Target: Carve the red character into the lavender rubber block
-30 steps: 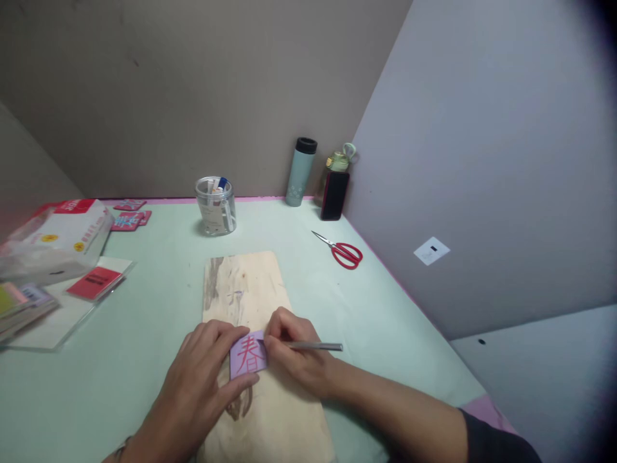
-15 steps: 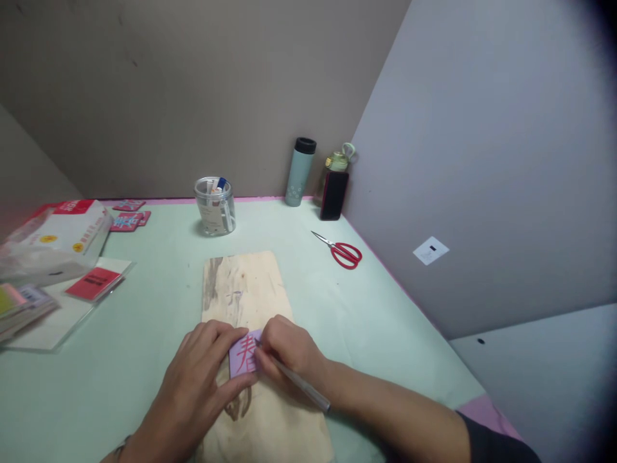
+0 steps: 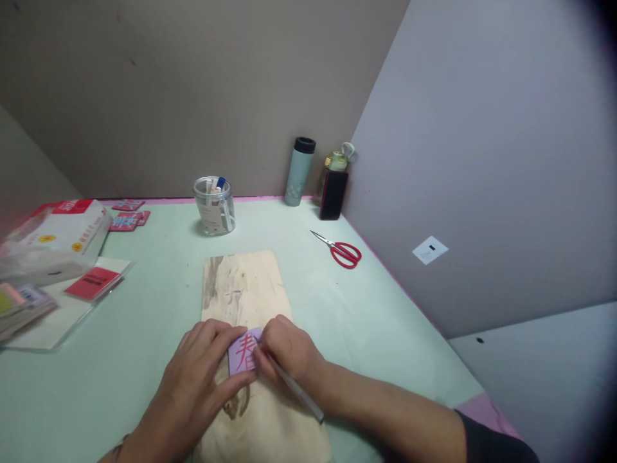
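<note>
A small lilac block (image 3: 235, 361) with a red Chinese character drawn on its face lies on the wooden board (image 3: 263, 276). My left hand (image 3: 200, 366) grips it, forefinger along the top edge and thumb along the bottom. My right hand (image 3: 289, 350) is closed around a slim, pen-shaped craft knife (image 3: 301, 393) with a greyish handle slanting down to the right. The knife's tip is at the block's right side, by the red strokes, mostly hidden behind my fingers. My right fingers rest against the block's right edge.
Red-handled scissors (image 3: 344, 253) lie right of the board. Behind stand a clear jar (image 3: 214, 209) of pens, a teal tumbler (image 3: 299, 173), and a phone (image 3: 333, 196) leaning on a green bottle (image 3: 336, 161). Left are a plastic bag (image 3: 67, 238), pink cut pieces (image 3: 126, 221) and a red packet (image 3: 92, 283).
The knife's handle end has swung slightly down and left, so the handle stands a little steeper. My left hand and the block stay nearly in place.
</note>
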